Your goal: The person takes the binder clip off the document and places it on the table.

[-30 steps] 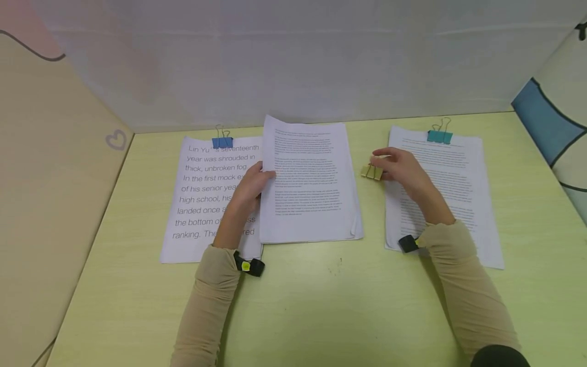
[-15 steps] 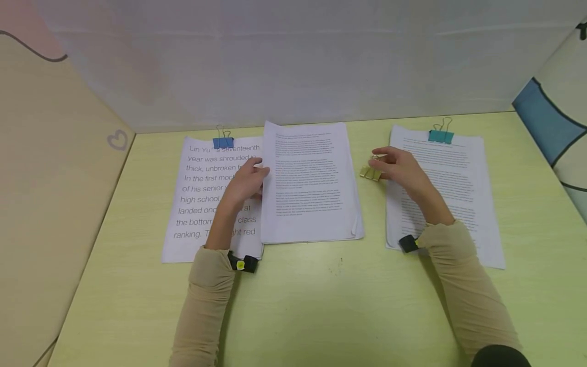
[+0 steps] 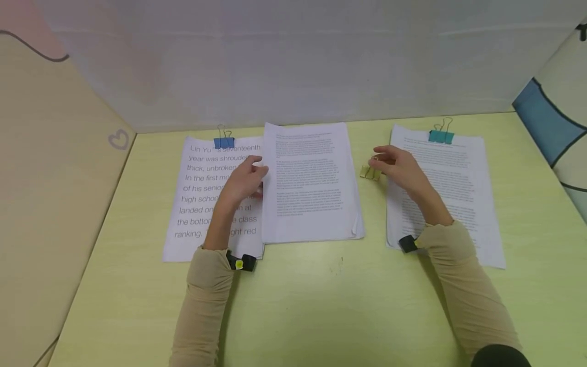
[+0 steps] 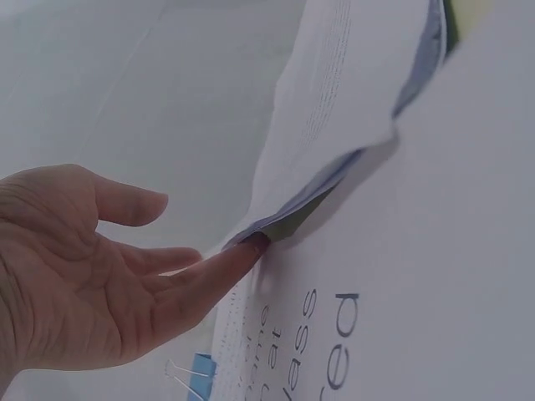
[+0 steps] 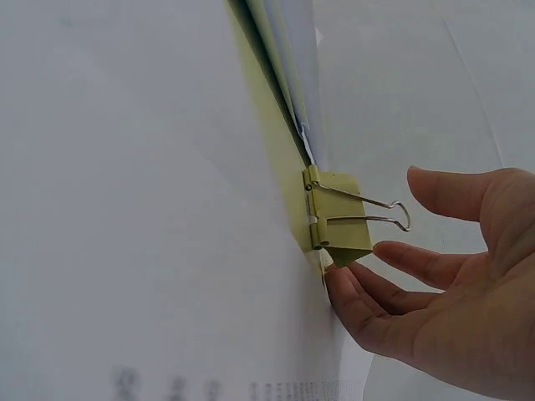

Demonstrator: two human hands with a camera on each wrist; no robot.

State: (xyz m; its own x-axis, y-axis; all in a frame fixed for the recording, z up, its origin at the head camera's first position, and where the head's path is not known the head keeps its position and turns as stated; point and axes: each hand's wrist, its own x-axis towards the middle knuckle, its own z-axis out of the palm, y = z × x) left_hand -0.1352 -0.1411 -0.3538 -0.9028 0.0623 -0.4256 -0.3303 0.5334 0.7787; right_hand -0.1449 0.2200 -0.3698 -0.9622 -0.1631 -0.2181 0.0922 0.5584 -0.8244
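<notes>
a: head view first: what's holding what?
b: a blue clip (image 3: 224, 142) grips the top of the left pile (image 3: 197, 204) of paper, and a teal clip (image 3: 442, 136) grips the top of the right pile (image 3: 454, 178). the middle stack (image 3: 307, 183) lies between, overlapping the left pile.
a: and the hands?
b: left hand (image 3: 243, 181) at the middle stack's left edge, right hand (image 3: 401, 165) at the yellow clip (image 3: 370, 174), between that stack and the right pile.
a: left wrist view?
b: thumb spread well away from the fingers, one fingertip under the stack's wavy, raised edge.
a: right wrist view?
b: thumb apart from the yellow clip, fingers gently bent, tips by its lower end; i can't tell how firmly they touch. its yellow body carries a silvery wire handle pointing towards the hand.
</notes>
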